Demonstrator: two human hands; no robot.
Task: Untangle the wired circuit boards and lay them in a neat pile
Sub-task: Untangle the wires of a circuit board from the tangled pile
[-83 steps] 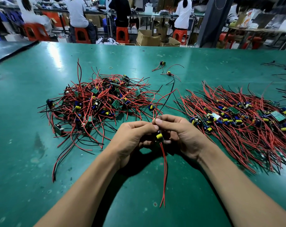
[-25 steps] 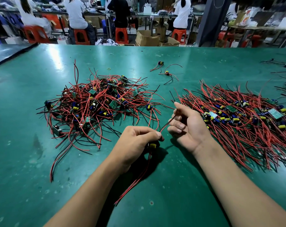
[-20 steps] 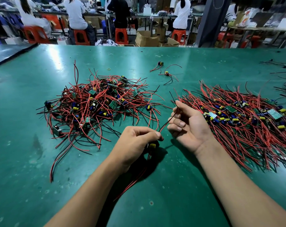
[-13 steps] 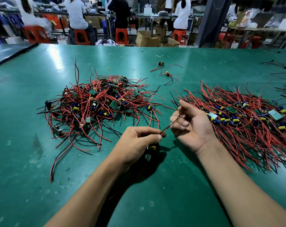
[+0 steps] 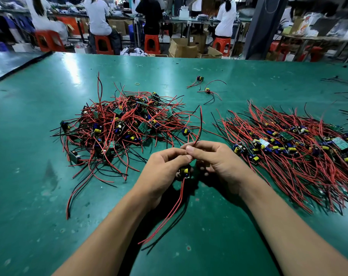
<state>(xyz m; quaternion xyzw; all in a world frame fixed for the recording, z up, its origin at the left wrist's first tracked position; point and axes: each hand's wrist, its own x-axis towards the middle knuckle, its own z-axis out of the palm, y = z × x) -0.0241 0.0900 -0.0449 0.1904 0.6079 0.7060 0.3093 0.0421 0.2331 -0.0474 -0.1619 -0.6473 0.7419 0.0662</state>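
Observation:
A tangled heap of small circuit boards with red and black wires (image 5: 121,126) lies on the green table, ahead and left of my hands. To the right spreads a flatter pile of boards with wires combed roughly one way (image 5: 292,150). My left hand (image 5: 163,172) grips one small board with a yellow part (image 5: 184,172) just above the table; two red wires hang from it toward me. My right hand (image 5: 218,162) meets the left and pinches the board's upper red and black wires (image 5: 199,128), which stick up and away.
Two loose wired boards (image 5: 204,85) lie farther back at centre. Dark wires (image 5: 344,82) reach in at the right edge. The green table (image 5: 228,236) stretches wide; its far edge borders a workshop with seated people, orange stools and cardboard boxes.
My right hand slid down the upper wires to meet the left hand. The board's free wire ends now stand up instead of lying across my right palm. The lower wires swung back toward me.

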